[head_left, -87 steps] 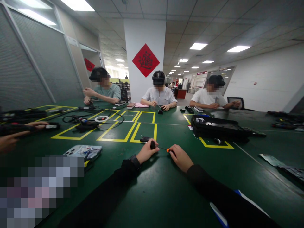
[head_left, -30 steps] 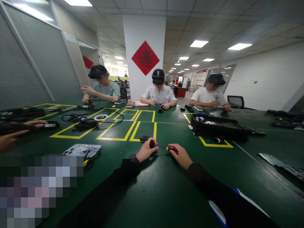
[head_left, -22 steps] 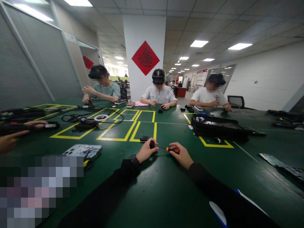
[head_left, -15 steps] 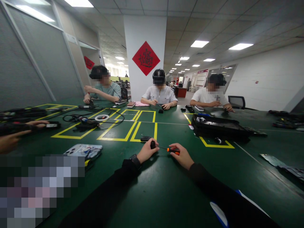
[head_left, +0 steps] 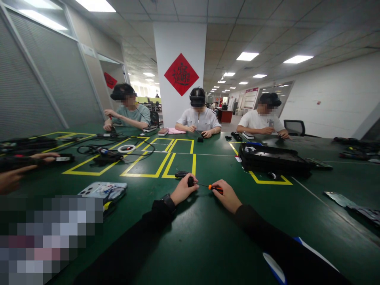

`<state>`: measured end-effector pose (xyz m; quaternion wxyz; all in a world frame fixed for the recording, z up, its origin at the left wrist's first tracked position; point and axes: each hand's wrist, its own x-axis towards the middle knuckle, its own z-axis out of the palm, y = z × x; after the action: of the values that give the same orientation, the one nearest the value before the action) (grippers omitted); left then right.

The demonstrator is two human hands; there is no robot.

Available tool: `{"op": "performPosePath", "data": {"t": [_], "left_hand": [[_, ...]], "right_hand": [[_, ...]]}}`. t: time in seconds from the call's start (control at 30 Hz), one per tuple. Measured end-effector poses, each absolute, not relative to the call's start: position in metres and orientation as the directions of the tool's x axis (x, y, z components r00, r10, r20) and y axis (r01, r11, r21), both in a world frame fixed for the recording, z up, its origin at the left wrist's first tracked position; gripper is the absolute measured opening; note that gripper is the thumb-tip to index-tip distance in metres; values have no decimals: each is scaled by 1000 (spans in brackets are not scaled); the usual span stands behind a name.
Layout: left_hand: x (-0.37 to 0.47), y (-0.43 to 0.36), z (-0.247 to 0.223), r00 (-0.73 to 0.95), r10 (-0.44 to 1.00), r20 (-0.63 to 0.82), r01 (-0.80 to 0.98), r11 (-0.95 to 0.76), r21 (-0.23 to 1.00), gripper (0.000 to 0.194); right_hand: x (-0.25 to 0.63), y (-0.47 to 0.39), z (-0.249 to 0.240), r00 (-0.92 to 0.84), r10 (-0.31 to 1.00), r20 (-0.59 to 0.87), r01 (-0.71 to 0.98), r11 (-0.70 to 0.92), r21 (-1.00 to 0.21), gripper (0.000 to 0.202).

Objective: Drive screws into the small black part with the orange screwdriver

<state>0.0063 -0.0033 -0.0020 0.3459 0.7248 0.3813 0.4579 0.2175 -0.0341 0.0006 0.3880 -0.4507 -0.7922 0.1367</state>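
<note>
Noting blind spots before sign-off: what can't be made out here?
All in the head view:
Black part: partly hidden by the left hand, full shape unclear.
Screwdriver: tip too small to see clearly; handle partly covered by the right hand.
Blue-and-white item: partly hidden by the right sleeve, cut off by the bottom edge.

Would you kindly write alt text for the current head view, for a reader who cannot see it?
The right hand holds an orange-and-black screwdriver, pointed toward a small black part in the left hand. Below is a green table marked with yellow tape; across it sit three people wearing black headgear.
</note>
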Motion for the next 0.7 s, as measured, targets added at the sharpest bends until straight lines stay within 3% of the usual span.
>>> {"op": "performPosePath", "data": {"t": [0.2, 0.47, 0.7], "left_hand": [[6, -4, -2, 295, 873, 389, 238, -461, 855, 22], [6, -5, -1, 299, 870, 391, 237, -465, 853, 23], [7, -4, -2, 278, 873, 401, 268, -471, 840, 22]], "right_hand": [[219, -33, -2, -300, 833, 465, 594, 545, -592, 18], [218, -30, -5, -291, 822, 489, 658, 543, -522, 11], [218, -32, -4, -293, 839, 458, 624, 531, -573, 17]]}}
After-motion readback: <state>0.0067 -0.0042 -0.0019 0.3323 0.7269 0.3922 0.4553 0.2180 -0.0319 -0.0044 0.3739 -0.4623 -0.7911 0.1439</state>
